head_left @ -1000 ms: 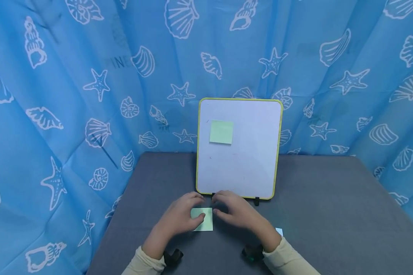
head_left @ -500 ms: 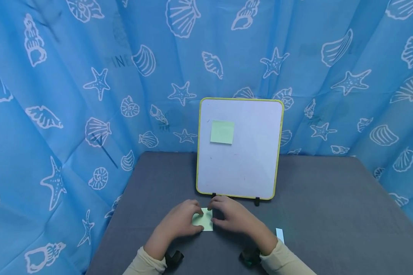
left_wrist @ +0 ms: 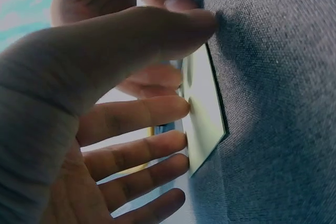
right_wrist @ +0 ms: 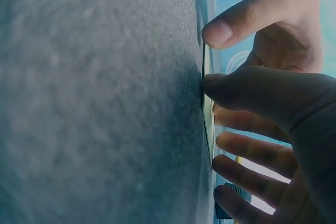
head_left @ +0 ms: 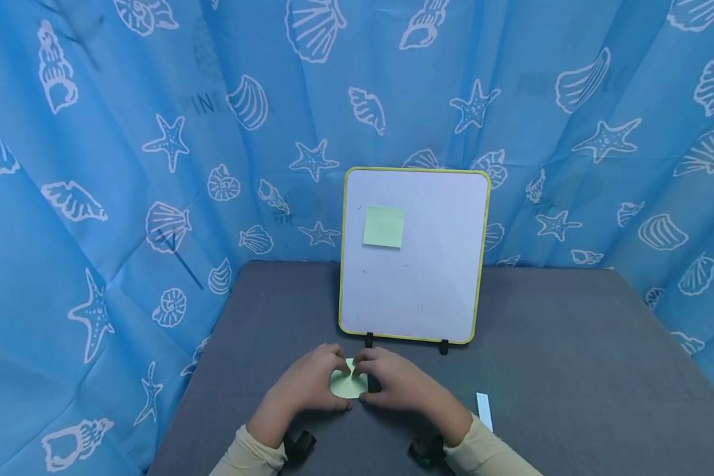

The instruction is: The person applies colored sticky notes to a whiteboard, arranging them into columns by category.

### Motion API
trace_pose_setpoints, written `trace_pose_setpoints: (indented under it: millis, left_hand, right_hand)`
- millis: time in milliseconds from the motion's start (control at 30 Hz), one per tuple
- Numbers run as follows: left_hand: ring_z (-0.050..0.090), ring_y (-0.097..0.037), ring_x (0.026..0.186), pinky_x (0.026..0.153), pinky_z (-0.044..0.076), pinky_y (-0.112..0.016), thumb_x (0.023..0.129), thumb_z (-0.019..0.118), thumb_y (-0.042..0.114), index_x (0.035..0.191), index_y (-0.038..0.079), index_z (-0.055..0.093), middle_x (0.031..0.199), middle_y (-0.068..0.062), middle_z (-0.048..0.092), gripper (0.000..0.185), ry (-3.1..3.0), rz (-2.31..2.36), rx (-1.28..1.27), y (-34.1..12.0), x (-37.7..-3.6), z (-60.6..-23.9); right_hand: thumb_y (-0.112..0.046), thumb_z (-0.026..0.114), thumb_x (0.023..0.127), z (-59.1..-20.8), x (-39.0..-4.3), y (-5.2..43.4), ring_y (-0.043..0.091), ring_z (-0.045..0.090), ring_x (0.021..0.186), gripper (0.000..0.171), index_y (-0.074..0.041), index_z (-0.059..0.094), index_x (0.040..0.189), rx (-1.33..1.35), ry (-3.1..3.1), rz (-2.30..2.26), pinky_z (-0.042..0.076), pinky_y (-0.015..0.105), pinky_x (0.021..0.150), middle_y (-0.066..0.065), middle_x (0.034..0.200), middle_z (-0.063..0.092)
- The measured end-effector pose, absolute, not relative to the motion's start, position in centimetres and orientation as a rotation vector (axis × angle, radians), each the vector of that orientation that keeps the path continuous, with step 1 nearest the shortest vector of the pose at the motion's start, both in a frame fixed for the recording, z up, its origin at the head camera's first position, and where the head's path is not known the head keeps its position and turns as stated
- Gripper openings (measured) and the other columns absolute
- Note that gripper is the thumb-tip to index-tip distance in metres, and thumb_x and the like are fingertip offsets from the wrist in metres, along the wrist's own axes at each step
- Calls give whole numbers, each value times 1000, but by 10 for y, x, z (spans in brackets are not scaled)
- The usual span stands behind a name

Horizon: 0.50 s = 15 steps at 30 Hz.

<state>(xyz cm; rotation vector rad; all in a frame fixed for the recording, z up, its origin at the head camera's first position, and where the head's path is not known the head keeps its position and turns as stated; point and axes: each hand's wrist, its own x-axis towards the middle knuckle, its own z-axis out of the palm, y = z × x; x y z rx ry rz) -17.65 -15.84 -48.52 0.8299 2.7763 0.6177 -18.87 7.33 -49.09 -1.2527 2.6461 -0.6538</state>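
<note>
Left hand [head_left: 309,380], right hand [head_left: 400,382], thumbs apart from fingers, bracket the green sticky note [head_left: 346,388]; both seemingly touch it.

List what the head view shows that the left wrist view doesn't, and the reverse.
Head view only: the green note stuck on the whiteboard, the white strip lying on the table, and the cream sleeves.

Left wrist view only: the palm side of the left hand; the head camera sees its back.

Both views: the left hand, the right hand, the green paper at their fingertips, and the grey table surface.
</note>
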Motion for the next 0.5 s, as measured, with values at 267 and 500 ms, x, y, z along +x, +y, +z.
trace_pose_setpoints:
  millis: [267, 500]
  left_hand:
    - [58, -14, 105, 85, 55, -32, 81, 93, 43, 115, 19, 80, 119, 4, 63, 43, 2720, 615, 811, -160, -179, -485]
    - [58, -14, 105, 85, 55, -33, 85, 90, 39, 114, 18, 80, 119, 4, 63, 37, 2740, 614, 820, -161, -180, -488]
  right_hand:
    - [-31, 86, 91, -492, -186, 73, 19, 64, 124, 34, -10, 78, 116, -1249, 2633, -621, 57, 36, 103, 5, 135, 67]
    - [-34, 86, 91, -488, -187, 73, 20, 62, 128, 38, -11, 77, 120, -1243, 2615, -598, 56, 37, 104, 4, 139, 66]
